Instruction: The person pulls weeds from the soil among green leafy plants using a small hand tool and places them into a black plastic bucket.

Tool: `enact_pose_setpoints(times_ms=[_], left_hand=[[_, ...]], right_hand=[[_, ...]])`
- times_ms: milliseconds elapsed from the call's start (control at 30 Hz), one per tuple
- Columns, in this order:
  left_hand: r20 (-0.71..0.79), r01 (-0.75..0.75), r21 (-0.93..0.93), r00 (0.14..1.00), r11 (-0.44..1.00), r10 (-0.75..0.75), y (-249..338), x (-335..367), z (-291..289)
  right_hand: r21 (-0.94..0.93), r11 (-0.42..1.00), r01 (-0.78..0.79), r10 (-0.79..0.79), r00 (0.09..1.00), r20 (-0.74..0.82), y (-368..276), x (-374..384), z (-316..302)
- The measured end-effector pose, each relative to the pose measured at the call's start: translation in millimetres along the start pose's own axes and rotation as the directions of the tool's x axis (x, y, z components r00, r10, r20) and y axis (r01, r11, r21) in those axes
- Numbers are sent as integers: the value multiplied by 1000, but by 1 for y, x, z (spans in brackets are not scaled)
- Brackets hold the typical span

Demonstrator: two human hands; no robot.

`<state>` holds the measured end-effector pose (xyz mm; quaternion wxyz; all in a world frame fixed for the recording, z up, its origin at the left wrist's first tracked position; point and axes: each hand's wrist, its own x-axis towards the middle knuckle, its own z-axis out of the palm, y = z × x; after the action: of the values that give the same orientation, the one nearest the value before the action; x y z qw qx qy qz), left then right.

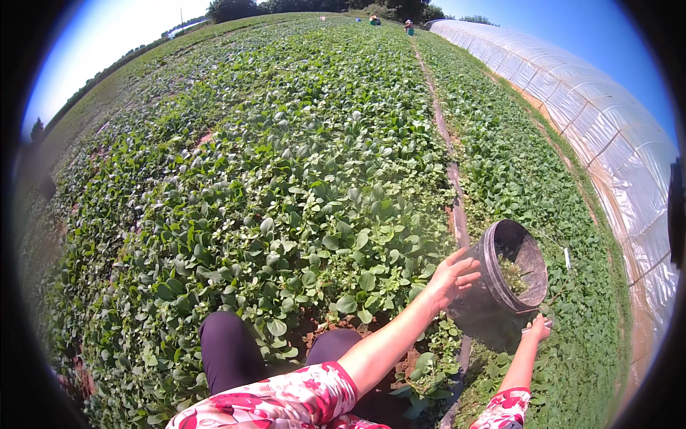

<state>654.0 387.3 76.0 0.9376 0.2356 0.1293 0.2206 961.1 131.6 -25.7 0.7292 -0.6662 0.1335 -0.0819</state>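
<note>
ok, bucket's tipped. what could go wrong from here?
Spill: the dark bucket is tilted, so the greens inside could slide out over its rim.
Slip: the left hand has its fingers spread at the bucket's side rather than wrapped round it, so the hold may be weak.
Crushing: a drop could flatten leafy plants nearby.

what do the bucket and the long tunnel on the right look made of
Bucket: probably dark plastic, semi-matte, as its smooth wall shows a soft sheen.
Tunnel: likely translucent plastic film, glossy, since it wrinkles and glares in the sun.
</note>
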Motion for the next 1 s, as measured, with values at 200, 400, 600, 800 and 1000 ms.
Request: enact_pose_setpoints(times_ms=[200, 400, 600, 800, 1000], left_hand=[[28, -237, 210, 971, 949, 236, 111, -87, -32], [-270, -123, 810, 789, 573, 552, 228, -175, -135], [-396, 133, 874, 751, 467, 528, 268, -261, -234], [-406, 125, 839, 792, 530, 456, 216, -290, -337], [-347, 151, 874, 860, 463, 374, 154, -282, -349]], right_hand=[[-291, 873, 390, -392, 918, 56, 38, -126, -58], [-16, 947, 320, -267, 817, 511, 76, -284, -38], [-165, 821, 547, -25, 323, 946, 71, -408, 32], [60, 553, 831, 135, -161, 978, 77, -494, 61], [-123, 517, 847, 369, -92, 925, 102, -501, 41]])
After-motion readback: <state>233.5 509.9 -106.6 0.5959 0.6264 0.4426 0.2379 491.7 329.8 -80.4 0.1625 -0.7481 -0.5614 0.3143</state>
